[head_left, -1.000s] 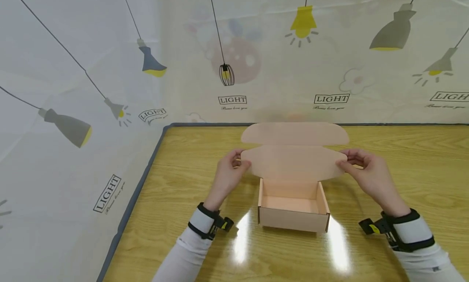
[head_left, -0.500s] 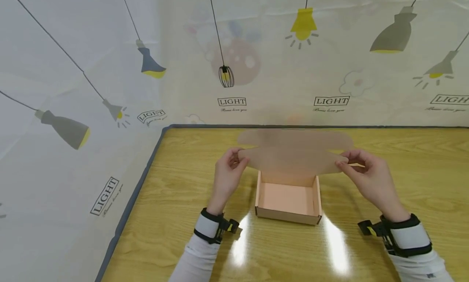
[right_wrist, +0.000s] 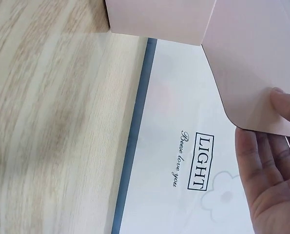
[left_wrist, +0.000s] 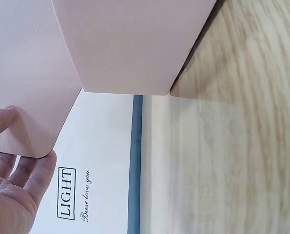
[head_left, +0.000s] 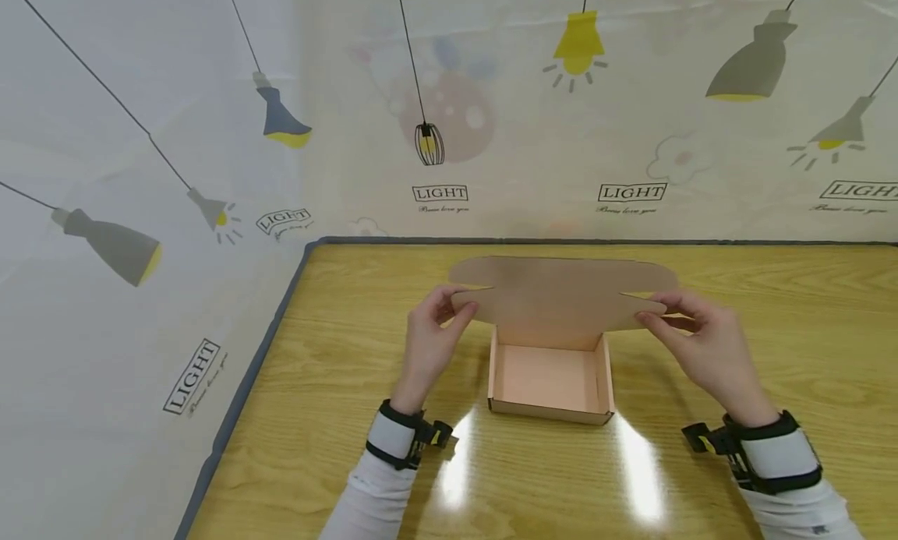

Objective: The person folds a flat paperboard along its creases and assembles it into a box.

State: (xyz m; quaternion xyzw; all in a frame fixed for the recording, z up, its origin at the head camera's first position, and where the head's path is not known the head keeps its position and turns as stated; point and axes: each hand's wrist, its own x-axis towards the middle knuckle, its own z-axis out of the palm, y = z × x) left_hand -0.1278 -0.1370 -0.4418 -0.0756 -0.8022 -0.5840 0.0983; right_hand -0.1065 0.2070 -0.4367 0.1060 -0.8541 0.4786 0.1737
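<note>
A small pinkish cardboard box [head_left: 547, 378] sits on the table with its inside bare. Its lid [head_left: 554, 298] stands raised at the back, with side flaps and a rounded front flap [head_left: 561, 269] beyond them. My left hand [head_left: 433, 330] pinches the lid's left side flap between thumb and fingers; the left wrist view shows that flap [left_wrist: 32, 112] in the grip. On the other side, my right hand [head_left: 705, 337] pinches the right side flap [right_wrist: 252, 97] the same way. The box's outer side wall [left_wrist: 135, 44] fills the top of the left wrist view.
The box rests on a wood-grain table [head_left: 351, 306]. Behind and to the left rises a pale sheet [head_left: 519, 150] printed with lamps and the word LIGHT, its lower edge marked by a blue-grey strip [head_left: 393, 241]. Black-and-white straps with small cameras circle both wrists.
The lid has tilted forward toward me, its inner face turning darker, and the rounded flap has come lower. The box front has tipped so less of its outer face shows. Both hands keep their pinch.
</note>
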